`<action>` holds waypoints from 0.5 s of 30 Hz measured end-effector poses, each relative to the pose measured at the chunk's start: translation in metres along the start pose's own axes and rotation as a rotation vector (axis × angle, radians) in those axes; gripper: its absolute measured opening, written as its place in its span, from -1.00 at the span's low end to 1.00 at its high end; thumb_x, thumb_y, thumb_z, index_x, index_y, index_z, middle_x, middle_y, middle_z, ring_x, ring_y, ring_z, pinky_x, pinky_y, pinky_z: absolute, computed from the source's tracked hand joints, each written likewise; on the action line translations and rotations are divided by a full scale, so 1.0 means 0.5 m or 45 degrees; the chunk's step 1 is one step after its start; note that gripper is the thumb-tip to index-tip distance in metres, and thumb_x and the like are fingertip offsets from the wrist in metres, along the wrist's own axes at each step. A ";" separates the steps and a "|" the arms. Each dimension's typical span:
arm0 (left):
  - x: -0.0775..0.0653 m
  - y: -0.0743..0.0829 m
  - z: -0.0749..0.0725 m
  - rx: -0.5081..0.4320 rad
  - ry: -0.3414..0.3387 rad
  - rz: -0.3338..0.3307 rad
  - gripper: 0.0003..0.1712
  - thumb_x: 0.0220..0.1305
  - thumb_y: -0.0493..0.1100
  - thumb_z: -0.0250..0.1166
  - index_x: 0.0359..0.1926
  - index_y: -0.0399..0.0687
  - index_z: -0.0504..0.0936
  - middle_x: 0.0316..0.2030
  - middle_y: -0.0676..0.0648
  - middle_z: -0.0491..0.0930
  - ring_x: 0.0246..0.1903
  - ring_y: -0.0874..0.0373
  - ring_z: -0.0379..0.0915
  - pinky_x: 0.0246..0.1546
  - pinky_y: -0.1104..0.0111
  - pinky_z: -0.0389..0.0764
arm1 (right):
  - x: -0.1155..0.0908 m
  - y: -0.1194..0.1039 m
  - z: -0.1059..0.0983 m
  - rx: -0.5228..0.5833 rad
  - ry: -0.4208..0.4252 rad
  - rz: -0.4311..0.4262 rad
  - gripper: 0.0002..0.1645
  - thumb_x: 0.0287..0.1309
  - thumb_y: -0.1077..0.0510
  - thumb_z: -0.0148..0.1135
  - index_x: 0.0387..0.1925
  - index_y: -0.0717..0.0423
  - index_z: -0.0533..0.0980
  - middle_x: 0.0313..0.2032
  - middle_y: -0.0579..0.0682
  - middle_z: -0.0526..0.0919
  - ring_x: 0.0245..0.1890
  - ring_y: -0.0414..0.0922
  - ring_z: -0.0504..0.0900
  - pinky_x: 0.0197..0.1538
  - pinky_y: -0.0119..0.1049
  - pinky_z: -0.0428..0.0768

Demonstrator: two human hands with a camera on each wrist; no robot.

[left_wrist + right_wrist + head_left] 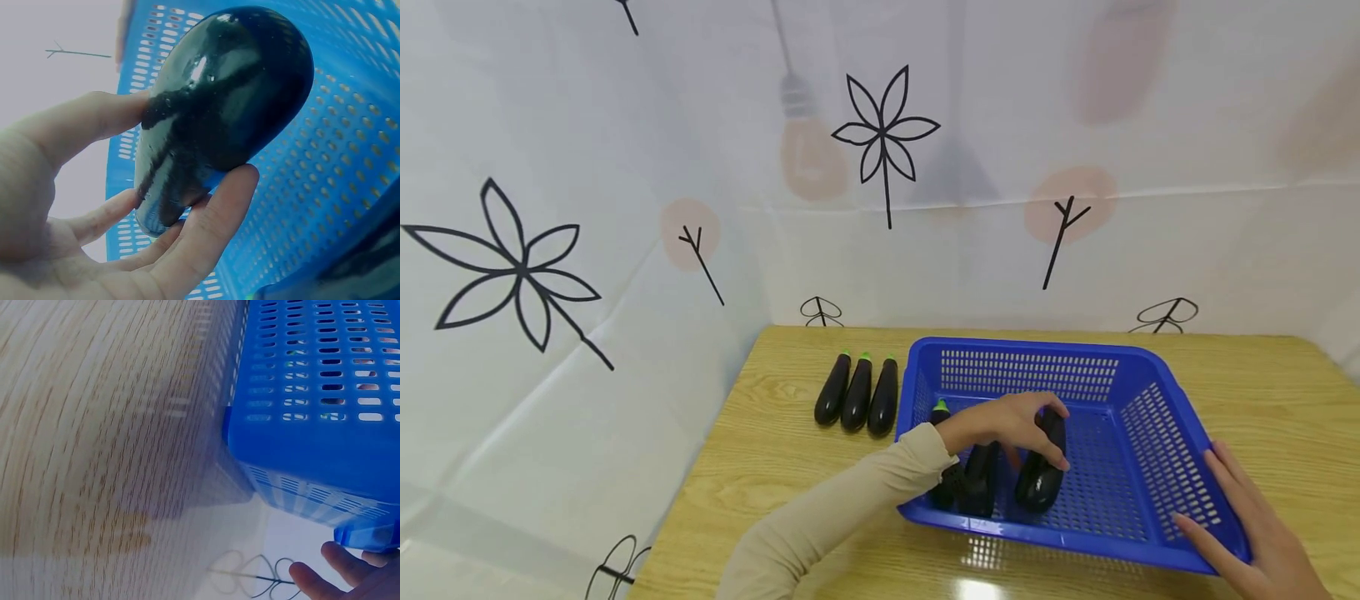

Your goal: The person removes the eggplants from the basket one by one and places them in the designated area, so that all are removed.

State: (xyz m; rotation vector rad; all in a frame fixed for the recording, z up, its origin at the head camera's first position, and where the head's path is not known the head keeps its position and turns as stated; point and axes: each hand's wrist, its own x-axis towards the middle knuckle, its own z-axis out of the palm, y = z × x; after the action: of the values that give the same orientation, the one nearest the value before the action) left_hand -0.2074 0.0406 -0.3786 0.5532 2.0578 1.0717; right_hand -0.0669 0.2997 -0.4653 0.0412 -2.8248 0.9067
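My left hand (1018,423) reaches into the blue plastic basket (1030,348) and grips a glossy dark eggplant (1040,483), thumb on one side and fingers on the other. In the left wrist view, the rounded end of this eggplant (244,81) points up and away from the palm. To its left in the basket lie another eggplant (981,475) and one with a green stem end (940,410), partly hidden by my forearm. At the basket's near right corner, my right hand (1262,533) holds the rim, thumb over the inside and fingers along the outer side.
Three eggplants (856,396) lie side by side on the wooden table (760,467), left of the basket, green ends toward the back. A white cloth with printed plants (970,250) hangs behind the table and along its left side.
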 end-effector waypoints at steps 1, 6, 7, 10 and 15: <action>-0.001 0.002 -0.003 -0.018 -0.002 0.006 -0.33 0.00 -0.29 0.46 0.14 0.11 0.40 -0.30 0.00 0.44 -0.46 0.16 0.54 -0.51 0.15 0.65 | -0.001 0.000 0.000 0.004 0.004 -0.003 0.07 0.21 -0.02 0.20 0.49 -0.01 -0.27 0.47 0.05 -0.42 0.39 0.28 -0.41 0.22 0.34 -0.43; -0.005 0.008 -0.012 -0.076 0.001 0.019 -0.34 0.00 -0.30 0.46 0.12 0.12 0.41 -0.26 -0.01 0.43 -0.46 0.12 0.56 -0.45 0.09 0.65 | -0.001 -0.001 -0.001 0.007 0.016 -0.013 0.07 0.20 -0.01 0.21 0.49 -0.01 -0.27 0.47 0.03 -0.42 0.39 0.26 -0.41 0.22 0.33 -0.43; -0.006 0.009 -0.013 -0.081 0.005 0.019 -0.35 0.00 -0.30 0.46 0.11 0.13 0.42 -0.24 0.00 0.43 -0.46 0.12 0.56 -0.45 0.09 0.65 | -0.001 -0.001 -0.001 0.005 0.017 -0.013 0.07 0.20 -0.01 0.21 0.49 0.00 -0.27 0.47 0.03 -0.42 0.39 0.26 -0.41 0.22 0.33 -0.43; -0.010 0.010 -0.016 -0.099 0.007 0.023 -0.35 0.00 -0.30 0.46 0.11 0.14 0.43 -0.17 0.02 0.42 -0.45 0.12 0.56 -0.43 0.08 0.65 | -0.001 -0.001 0.000 0.003 0.020 -0.012 0.08 0.20 0.00 0.21 0.49 0.00 -0.27 0.47 0.02 -0.42 0.39 0.27 -0.41 0.22 0.33 -0.42; -0.019 0.011 -0.020 -0.132 0.012 0.045 -0.35 -0.01 -0.30 0.47 0.10 0.15 0.44 -0.16 0.02 0.41 -0.43 0.12 0.56 -0.42 0.06 0.65 | -0.001 -0.001 0.001 0.009 0.020 -0.012 0.07 0.20 -0.01 0.22 0.49 -0.01 -0.26 0.47 0.03 -0.41 0.40 0.26 -0.40 0.23 0.33 -0.43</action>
State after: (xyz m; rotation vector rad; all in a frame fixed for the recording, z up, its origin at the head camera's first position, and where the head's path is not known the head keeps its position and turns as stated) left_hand -0.2088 0.0324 -0.3663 0.5342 1.9946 1.1963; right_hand -0.0664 0.2990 -0.4658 0.0478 -2.8044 0.9112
